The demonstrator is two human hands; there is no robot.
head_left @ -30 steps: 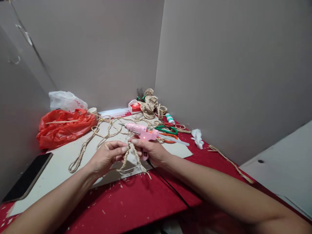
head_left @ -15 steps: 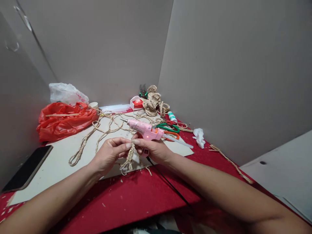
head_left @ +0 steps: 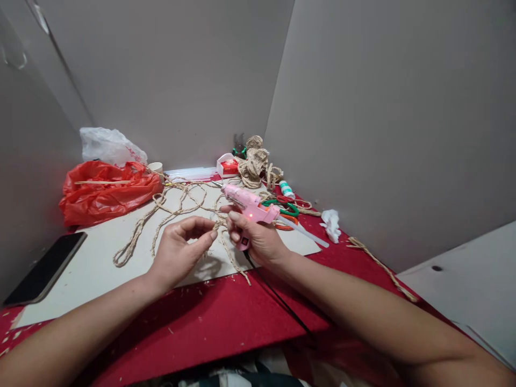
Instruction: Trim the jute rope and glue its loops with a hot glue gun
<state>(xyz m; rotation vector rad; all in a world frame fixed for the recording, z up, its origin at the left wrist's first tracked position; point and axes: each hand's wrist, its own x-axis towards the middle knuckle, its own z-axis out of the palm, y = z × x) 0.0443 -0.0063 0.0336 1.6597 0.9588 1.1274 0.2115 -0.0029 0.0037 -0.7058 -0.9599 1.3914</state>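
My right hand (head_left: 258, 236) is wrapped round the handle of a pink hot glue gun (head_left: 245, 201), whose small light glows orange. Its metal nozzle points up and to the left, and a clear glue stick (head_left: 304, 231) juts from its back end. Between thumb and fingers, my left hand (head_left: 183, 244) pinches a small piece of braided straw cord (head_left: 216, 226), mostly hidden by the fingers. A loose cord end (head_left: 237, 266) lies on the white board (head_left: 121, 279) below the glue gun.
Tangled braided cord (head_left: 135, 242) lies on the board. An orange plastic bag (head_left: 108, 199) and a phone (head_left: 46, 266) are at left. Behind stand coiled braids (head_left: 253, 164), a red-and-white box (head_left: 228, 165) and pliers (head_left: 239, 145). Scissors (head_left: 292, 208) and crumpled tissue (head_left: 331, 224) lie right.
The braided piece has been turned and raised in my left hand, so its hanging strands no longer show below. My right hand and the glue gun have shifted slightly right, apart from the left fingers.
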